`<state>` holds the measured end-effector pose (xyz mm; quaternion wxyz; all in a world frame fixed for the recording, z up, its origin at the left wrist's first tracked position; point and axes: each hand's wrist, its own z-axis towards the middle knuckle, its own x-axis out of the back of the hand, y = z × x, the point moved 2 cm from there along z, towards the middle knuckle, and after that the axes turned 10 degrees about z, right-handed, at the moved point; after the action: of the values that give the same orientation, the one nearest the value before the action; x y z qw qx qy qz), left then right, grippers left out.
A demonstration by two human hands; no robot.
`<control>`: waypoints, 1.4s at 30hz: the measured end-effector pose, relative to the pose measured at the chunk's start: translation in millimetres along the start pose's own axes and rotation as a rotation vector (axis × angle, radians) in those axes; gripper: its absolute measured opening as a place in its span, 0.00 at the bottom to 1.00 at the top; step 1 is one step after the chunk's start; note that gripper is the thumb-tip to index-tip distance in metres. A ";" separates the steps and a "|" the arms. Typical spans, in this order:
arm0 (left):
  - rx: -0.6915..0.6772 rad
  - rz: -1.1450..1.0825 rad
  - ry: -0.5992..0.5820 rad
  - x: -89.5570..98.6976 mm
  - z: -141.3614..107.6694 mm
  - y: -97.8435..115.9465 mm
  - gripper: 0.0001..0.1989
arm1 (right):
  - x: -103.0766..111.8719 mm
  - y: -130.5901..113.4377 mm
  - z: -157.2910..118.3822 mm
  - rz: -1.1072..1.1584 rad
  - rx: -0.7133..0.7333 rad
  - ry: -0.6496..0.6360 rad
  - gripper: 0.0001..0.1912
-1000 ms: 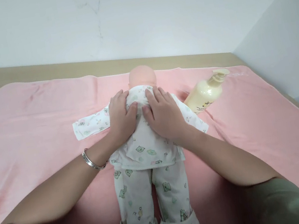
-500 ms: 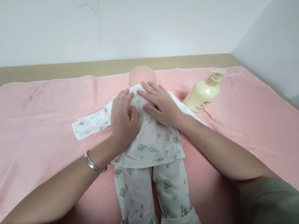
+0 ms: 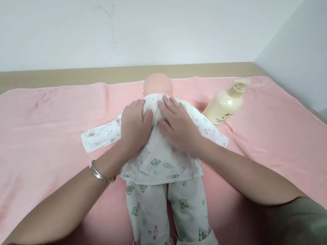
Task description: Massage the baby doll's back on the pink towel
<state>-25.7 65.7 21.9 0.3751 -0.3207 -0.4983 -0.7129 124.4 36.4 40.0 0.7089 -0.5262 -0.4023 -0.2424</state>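
Note:
A baby doll [image 3: 157, 83] lies stretched out with its bald head away from me and no face showing. It wears a white printed top [image 3: 159, 167] and matching trousers [image 3: 150, 217] with rolled cuffs. My left hand [image 3: 136, 125] rests flat on the left of the upper back, fingers extended toward the shoulder. On the right of the upper back lies my right hand [image 3: 179, 126], its fingers stretched out and slightly blurred. Neither hand grasps anything. One empty-looking sleeve [image 3: 101, 135] spreads out to the left.
A pale yellow pump bottle [image 3: 225, 105] lies tilted beside the doll's right-hand sleeve. Beneath everything is a pink sheet [image 3: 279, 131] on a wooden surface [image 3: 63, 76]. A white wall [image 3: 164, 17] rises behind, with another at the right.
My right hand has slid slightly down the doll's back toward me, and its fingers have drawn closer together. My left hand has shifted only a little. The view has tilted slightly.

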 end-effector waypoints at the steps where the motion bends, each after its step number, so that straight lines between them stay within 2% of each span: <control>1: -0.029 0.028 0.018 -0.9 -8.3 6.0 0.27 | 3.4 8.4 9.4 0.019 -0.043 0.005 0.35; 4: -0.112 0.035 0.043 -4.9 -33.7 22.3 0.30 | 11.3 27.9 28.9 0.045 -0.123 0.054 0.36; 6: -0.130 0.009 0.020 -6.7 -41.1 26.3 0.30 | 11.9 28.8 28.8 0.029 -0.121 0.077 0.36; 8: -0.095 -0.026 -0.019 -6.4 -36.2 22.1 0.30 | 8.8 19.6 18.0 -0.022 -0.112 0.087 0.35; 11: 0.011 -0.050 -0.057 -3.0 -13.7 6.5 0.31 | 1.2 -2.3 -6.5 -0.101 -0.080 0.086 0.35; 14: 0.025 -0.027 -0.068 -0.2 2.1 -1.5 0.27 | -3.0 -12.2 -17.3 -0.084 -0.015 0.057 0.34; 17: -0.013 0.038 -0.035 0.6 -7.7 8.5 0.28 | 1.4 3.2 -0.9 0.007 -0.026 0.032 0.34; 19: -0.056 0.076 -0.019 0.6 -22.4 19.7 0.31 | 7.4 18.8 16.4 0.051 -0.044 0.068 0.32; 21: -0.089 0.074 -0.052 -0.2 -31.8 26.3 0.31 | 11.2 27.4 26.9 0.055 -0.052 0.105 0.30; 24: -0.039 0.032 -0.092 -1.7 -24.2 18.3 0.32 | 8.5 17.9 18.0 -0.033 -0.078 0.100 0.33; 27: 0.022 0.017 -0.080 -2.9 -4.5 2.0 0.31 | 1.9 -6.5 -7.5 -0.169 -0.078 0.071 0.36; 29: 0.032 0.050 -0.062 -2.5 0.3 -1.3 0.30 | 0.5 -16.4 -17.1 -0.231 -0.072 0.049 0.36; 31: 0.018 0.104 -0.051 -0.8 -6.5 4.6 0.31 | 3.5 -13.9 -13.5 -0.239 -0.082 0.030 0.36; 35: -0.089 0.165 -0.056 3.3 -35.2 27.6 0.32 | 15.5 15.4 17.1 -0.100 -0.142 0.015 0.35; 37: -0.113 0.148 -0.068 4.1 -40.4 31.9 0.32 | 17.4 24.4 26.0 -0.058 -0.151 0.019 0.34; 39: -0.079 0.104 -0.099 4.1 -34.2 27.7 0.33 | 14.8 21.6 22.7 -0.091 -0.132 0.046 0.34; 42: 0.006 0.060 -0.145 3.8 -12.8 12.5 0.33 | 6.3 1.9 1.1 -0.213 -0.079 0.098 0.34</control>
<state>-18.0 50.0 27.1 0.3604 -0.3851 -0.5165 -0.6746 129.0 38.6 44.2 0.6766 -0.4958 -0.4107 -0.3574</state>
